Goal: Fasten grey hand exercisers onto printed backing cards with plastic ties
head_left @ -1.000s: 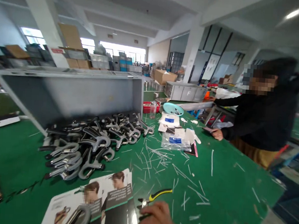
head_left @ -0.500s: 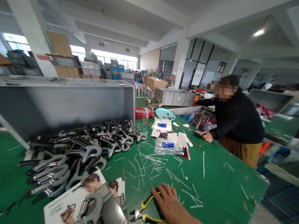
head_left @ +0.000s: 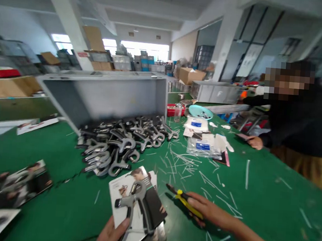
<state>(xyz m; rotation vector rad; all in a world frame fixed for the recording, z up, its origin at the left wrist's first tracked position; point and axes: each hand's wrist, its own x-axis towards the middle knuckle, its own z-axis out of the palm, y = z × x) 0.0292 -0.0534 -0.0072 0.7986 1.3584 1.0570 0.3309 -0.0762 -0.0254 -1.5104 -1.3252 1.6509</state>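
Two busy grips here. Left grip (head_left: pixel 112 236) has its thumb on an exerciser (head_left: pixel 146 215), pinning it to a card (head_left: pixel 117 192) over the worktop's (head_left: pixel 71 202) near side; right grip (head_left: pixel 202 210) is wrapped round some cutters (head_left: pixel 184 200). I'd guess the exerciser's stiff and fairly hefty, so grab a handle, not the shiny metal. Card's probably light, easily creased. Readable text: "F" on the far crate (head_left: pixel 207 92). Card print and blue labels (head_left: pixel 202 146)? Too blurry.
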